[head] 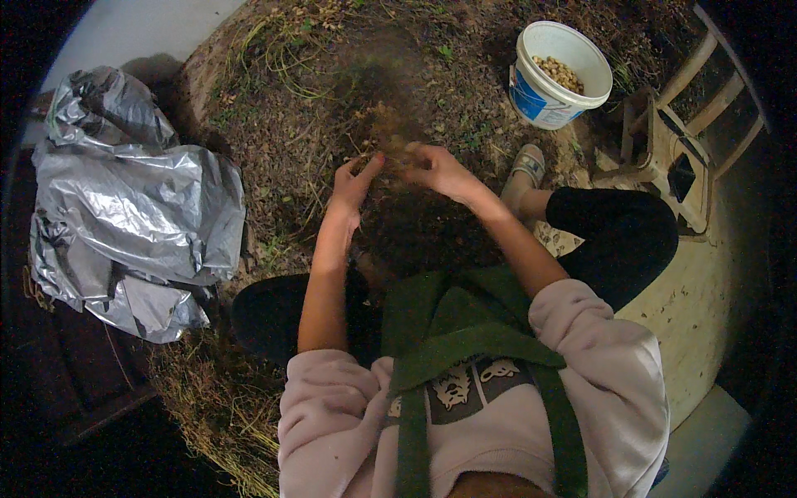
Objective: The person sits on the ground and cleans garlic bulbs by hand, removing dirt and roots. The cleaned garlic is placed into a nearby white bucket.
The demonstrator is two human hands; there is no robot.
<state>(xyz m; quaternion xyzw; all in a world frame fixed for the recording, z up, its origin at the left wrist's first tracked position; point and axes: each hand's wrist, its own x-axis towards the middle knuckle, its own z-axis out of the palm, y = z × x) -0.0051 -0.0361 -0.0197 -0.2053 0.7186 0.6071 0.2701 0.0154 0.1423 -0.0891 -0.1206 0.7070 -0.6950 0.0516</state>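
Observation:
Above the littered floor, a blurred bunch of dried peanut plant (387, 127) spans the space between my two hands. My left hand (356, 179) grips its left side, thumb bent over the thin roots. From the other side, my right hand (441, 169) has its fingers and thumb curled around the tangle. Blur hides the exact fingertip contact and any pods there. Up to the right stands a white plastic bucket (528, 103) with a blue label, tilted in view. Unshelled peanuts (559, 73) lie in its bottom.
Crumpled silver plastic sheeting (143, 205) lies at the left. A wooden chair (669, 159) is at the right, beyond my shoe (527, 163). Dry plant litter (280, 155) covers the ground, with green-yellow stems (292, 62) farther off. More dried plants (218, 398) are heaped at lower left.

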